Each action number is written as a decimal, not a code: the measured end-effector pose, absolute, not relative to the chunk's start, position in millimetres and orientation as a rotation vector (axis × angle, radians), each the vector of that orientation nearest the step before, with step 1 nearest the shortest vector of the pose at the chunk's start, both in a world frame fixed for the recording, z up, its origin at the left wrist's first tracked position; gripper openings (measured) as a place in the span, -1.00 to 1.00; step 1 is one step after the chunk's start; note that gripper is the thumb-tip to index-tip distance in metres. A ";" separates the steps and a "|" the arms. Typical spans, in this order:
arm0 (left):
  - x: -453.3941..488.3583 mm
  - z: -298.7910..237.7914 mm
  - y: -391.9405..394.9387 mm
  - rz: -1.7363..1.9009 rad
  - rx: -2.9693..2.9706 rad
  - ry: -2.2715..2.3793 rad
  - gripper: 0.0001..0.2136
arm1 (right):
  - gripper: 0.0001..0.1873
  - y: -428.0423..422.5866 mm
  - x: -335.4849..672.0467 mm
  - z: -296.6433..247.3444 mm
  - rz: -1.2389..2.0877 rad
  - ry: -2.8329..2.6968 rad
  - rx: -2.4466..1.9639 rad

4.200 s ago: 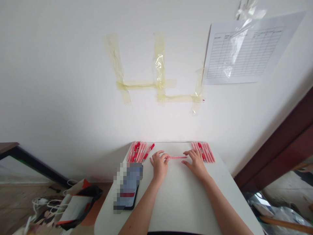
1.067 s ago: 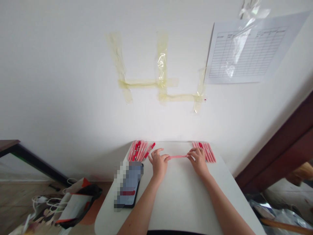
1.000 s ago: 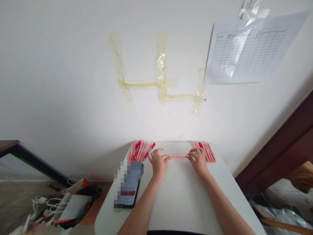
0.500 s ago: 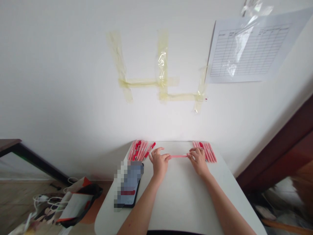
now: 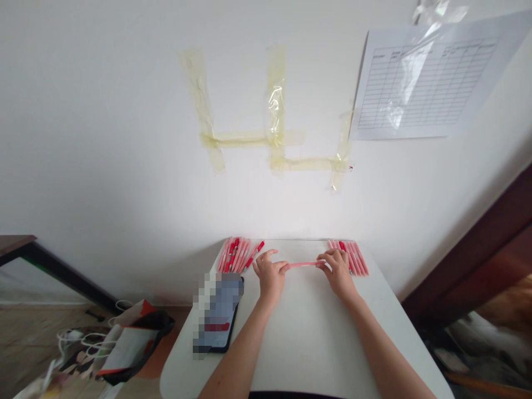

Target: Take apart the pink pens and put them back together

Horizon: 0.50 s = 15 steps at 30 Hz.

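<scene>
A pink pen (image 5: 303, 264) lies level between my two hands over the white table (image 5: 307, 332). My left hand (image 5: 271, 274) pinches its left end, while the other left fingers stay lifted. At the opposite end, my right hand (image 5: 336, 271) has thumb and fingers closed on the pen. Left of my left hand is a group of pink and red pens (image 5: 239, 255), one of them slanted apart. A second row of pink pens, with a red one among them (image 5: 353, 257), sits just beyond my right hand, which partly covers it.
A phone (image 5: 220, 313), partly pixelated, lies on the table's left side. The white wall (image 5: 124, 138) stands right behind the table, with yellowed tape (image 5: 276, 105) and a printed sheet (image 5: 424, 83) on it. A bag (image 5: 133, 343) with cables is on the floor at left.
The pen's right end has tilted slightly up, and my right fingers have shifted a little along it. My left hand has barely moved. The pen groups are unchanged.
</scene>
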<state>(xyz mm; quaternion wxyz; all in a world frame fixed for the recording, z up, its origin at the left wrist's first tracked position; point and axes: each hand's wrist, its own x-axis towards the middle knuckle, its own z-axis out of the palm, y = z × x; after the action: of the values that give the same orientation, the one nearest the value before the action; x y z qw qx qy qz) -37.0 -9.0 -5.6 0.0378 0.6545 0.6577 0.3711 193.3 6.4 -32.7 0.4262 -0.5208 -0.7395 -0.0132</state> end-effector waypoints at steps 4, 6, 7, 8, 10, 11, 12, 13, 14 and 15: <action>-37.2 -6.0 -8.2 1.120 2.010 2.022 -0.92 | -0.78 6.7 191.3 -33.0 -0.050 -1.846 -1.329; -37.0 -5.6 -8.0 1.121 2.008 2.018 -0.93 | -0.74 6.1 190.3 -32.4 -0.046 -1.849 -1.341; -36.9 -5.3 -8.0 1.127 2.009 2.015 -0.93 | -0.73 5.5 189.9 -31.9 -0.035 -1.851 -1.346; -36.7 -4.9 -8.0 1.134 2.009 2.015 -0.93 | -0.71 5.0 189.5 -31.5 -0.020 -1.853 -1.351; -36.3 -4.0 -8.4 1.138 2.009 2.015 -0.93 | -0.68 3.9 188.9 -30.9 0.017 -1.854 -1.360; -36.0 -3.5 -8.8 1.132 2.008 2.014 -0.93 | -0.66 3.5 188.7 -30.8 0.036 -1.850 -1.363; -35.7 -3.1 -9.1 1.125 2.010 2.010 -0.93 | -0.64 3.3 188.6 -30.9 0.054 -1.845 -1.366; -35.3 -2.7 -9.4 1.119 2.014 2.006 -0.93 | -0.62 3.2 188.6 -31.1 0.071 -1.840 -1.368; -35.0 -2.4 -9.7 1.117 2.020 2.001 -0.92 | -0.60 3.2 188.6 -31.3 0.084 -1.835 -1.367; -34.8 -2.2 -9.9 1.117 2.028 1.997 -0.92 | -0.58 3.2 188.5 -31.4 0.096 -1.831 -1.366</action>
<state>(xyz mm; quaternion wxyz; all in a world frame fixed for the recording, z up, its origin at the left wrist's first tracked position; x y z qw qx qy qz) -34.8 -9.9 -2.2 0.0420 0.6627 0.6525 0.3650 188.5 3.2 -31.4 0.4145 -0.5436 -0.7288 0.0382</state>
